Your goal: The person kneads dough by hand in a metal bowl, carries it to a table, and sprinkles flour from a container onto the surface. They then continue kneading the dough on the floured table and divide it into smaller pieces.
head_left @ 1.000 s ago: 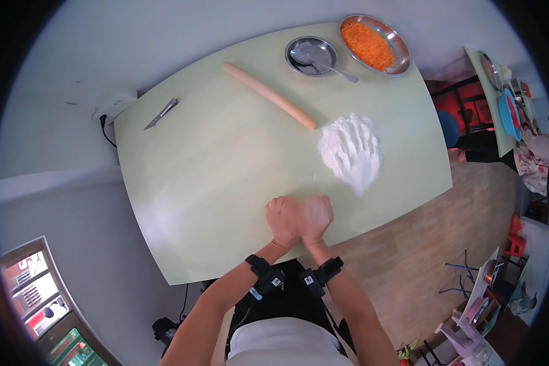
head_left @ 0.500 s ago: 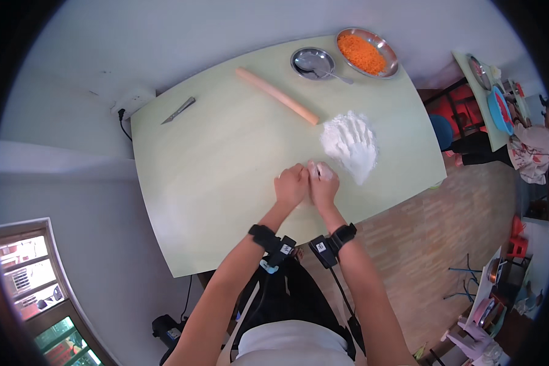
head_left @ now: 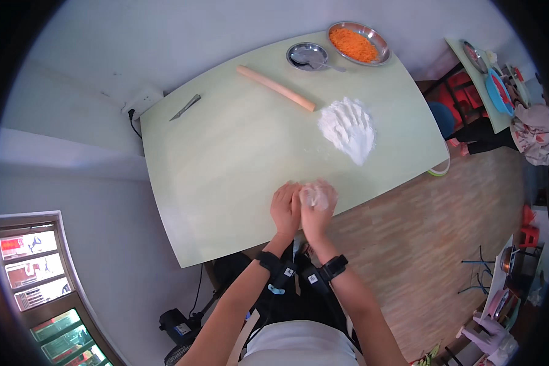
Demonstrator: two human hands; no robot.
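Observation:
Side by side near the table's front edge are my left hand (head_left: pixel 285 206) and my right hand (head_left: pixel 317 207), pressed against each other. Both have their fingers curled down. White flour coats the back of my right hand, which is slightly blurred. Whatever lies beneath or inside the fingers is hidden. Beyond them, to the right, a flat heap of white flour (head_left: pixel 349 131) shows finger-like grooves. A wooden rolling pin (head_left: pixel 276 88) lies slantwise behind the hands, its near end close to the flour.
On the pale green table (head_left: pixel 219 177), a knife (head_left: pixel 185 107) lies far left. At the back are a small metal dish (head_left: pixel 296 50) with a spoon (head_left: pixel 330 65) and a metal bowl (head_left: pixel 382 52) of orange shreds (head_left: pixel 352 45). Another person (head_left: pixel 531 134) is by a side table at right.
Both hands have come closer to my body, from mid-table toward the near edge, still together. My right hand has turned so its floured back faces up. The whole view has shifted slightly.

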